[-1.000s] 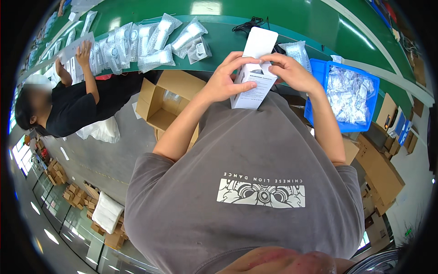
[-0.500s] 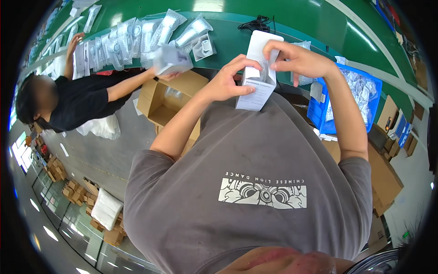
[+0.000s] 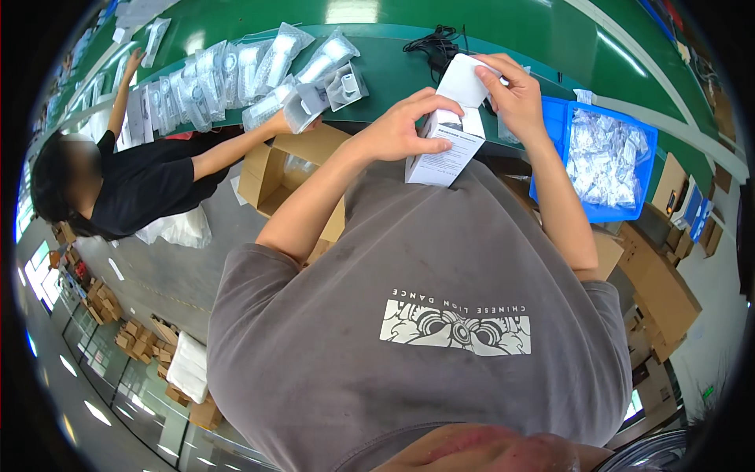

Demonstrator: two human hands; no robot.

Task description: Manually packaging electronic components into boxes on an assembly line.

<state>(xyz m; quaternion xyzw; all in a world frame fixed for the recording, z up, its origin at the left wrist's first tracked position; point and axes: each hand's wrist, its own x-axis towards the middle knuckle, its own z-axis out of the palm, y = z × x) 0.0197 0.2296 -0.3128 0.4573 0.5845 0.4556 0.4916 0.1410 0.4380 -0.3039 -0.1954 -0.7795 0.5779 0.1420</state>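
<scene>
A white cardboard box (image 3: 444, 160) stands in front of my chest with its top lid flap (image 3: 462, 81) raised. My left hand (image 3: 405, 126) is closed around the box's upper part, thumb on the near face and fingers over the top edge. At the flap's upper right corner, my right hand (image 3: 515, 93) pinches the cardboard between thumb and fingers. The inside of the box is mostly hidden; something greyish shows at the opening.
Several bubble-wrapped items (image 3: 236, 75) lie along the green table (image 3: 393, 79), near an open small white box (image 3: 344, 86). A blue bin (image 3: 602, 206) holds small clear packets. Black cables (image 3: 436, 43) lie ahead. On the left a co-worker (image 3: 149, 181) holds another white box (image 3: 304, 110) above an open carton (image 3: 259, 169).
My right hand has moved from the box opening to the flap's upper right corner, its elbow drawn inward. The co-worker's white box has turned so its opening shows.
</scene>
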